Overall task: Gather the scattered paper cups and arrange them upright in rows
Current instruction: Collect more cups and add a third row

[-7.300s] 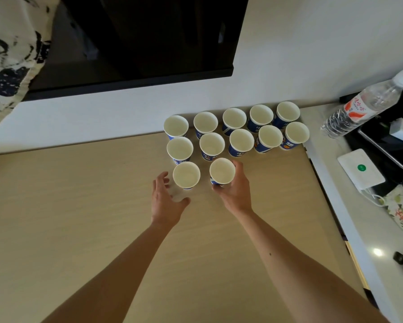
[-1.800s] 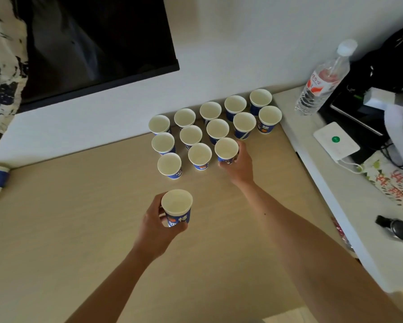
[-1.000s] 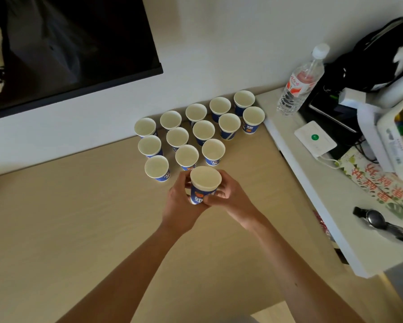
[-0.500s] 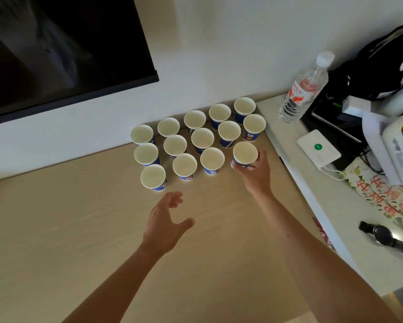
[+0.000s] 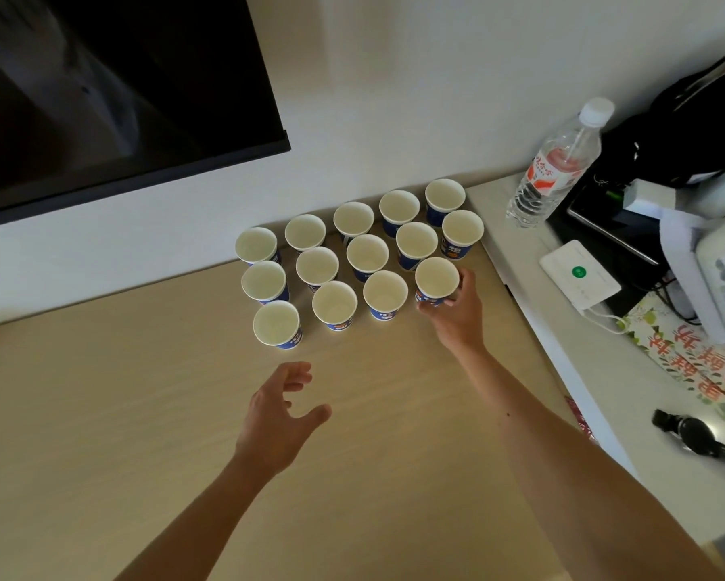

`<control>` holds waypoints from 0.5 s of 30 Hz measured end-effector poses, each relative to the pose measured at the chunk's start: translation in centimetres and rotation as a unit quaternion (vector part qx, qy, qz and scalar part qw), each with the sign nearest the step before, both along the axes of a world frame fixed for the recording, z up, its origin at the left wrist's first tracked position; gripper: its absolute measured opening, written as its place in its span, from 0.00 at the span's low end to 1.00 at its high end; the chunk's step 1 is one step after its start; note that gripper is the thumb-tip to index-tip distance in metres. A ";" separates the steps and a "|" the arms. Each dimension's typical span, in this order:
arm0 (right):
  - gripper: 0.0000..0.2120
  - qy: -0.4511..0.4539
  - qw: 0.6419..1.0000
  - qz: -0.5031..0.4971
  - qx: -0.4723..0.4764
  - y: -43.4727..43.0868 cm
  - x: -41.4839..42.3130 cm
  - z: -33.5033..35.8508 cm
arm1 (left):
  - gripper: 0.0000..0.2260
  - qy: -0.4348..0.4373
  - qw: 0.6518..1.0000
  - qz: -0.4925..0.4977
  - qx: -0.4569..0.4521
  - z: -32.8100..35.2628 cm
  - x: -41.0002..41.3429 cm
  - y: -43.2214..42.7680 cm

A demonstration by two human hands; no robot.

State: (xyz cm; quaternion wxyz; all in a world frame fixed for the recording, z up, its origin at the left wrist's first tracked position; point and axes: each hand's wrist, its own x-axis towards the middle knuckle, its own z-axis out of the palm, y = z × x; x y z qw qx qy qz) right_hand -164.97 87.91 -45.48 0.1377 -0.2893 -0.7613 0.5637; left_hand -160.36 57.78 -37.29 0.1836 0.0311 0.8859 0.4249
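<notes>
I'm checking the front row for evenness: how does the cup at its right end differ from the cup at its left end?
The right-end cup sits in the grip of the right hand, fingers around its base; the left-end cup stands free, with the open left hand short of it. The right-end cup sits farther back, near the white counter; the left-end cup sits nearer the person. Both are upright, blue-printed and look empty.

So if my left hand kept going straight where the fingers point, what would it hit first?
Probably the front-row cup, second from the left. The open left hand points up-right toward it over bare table; its height is unclear.
</notes>
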 end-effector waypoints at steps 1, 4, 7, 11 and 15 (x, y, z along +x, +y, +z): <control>0.36 -0.001 1.000 -0.003 -0.002 0.0 0.4 0.0 | 0.25 -0.002 1.000 0.002 0.003 -0.1 0.0 -0.2; 0.40 -0.020 0.999 -0.043 -0.006 -1.0 2.9 0.0 | 0.25 -0.007 1.000 0.014 0.007 0.0 0.0 -1.0; 0.38 -0.032 0.994 -0.105 -0.026 -4.1 6.7 0.2 | 0.25 -0.013 0.999 0.045 0.011 0.3 0.1 -3.0; 0.33 -0.020 0.993 -0.100 -0.054 -10.3 10.3 1.4 | 0.24 -0.007 0.995 0.098 0.016 1.1 0.2 -7.0; 0.30 0.003 0.995 -0.052 -0.090 -17.5 10.2 3.2 | 0.23 0.018 0.989 0.146 0.018 2.2 -0.1 -11.8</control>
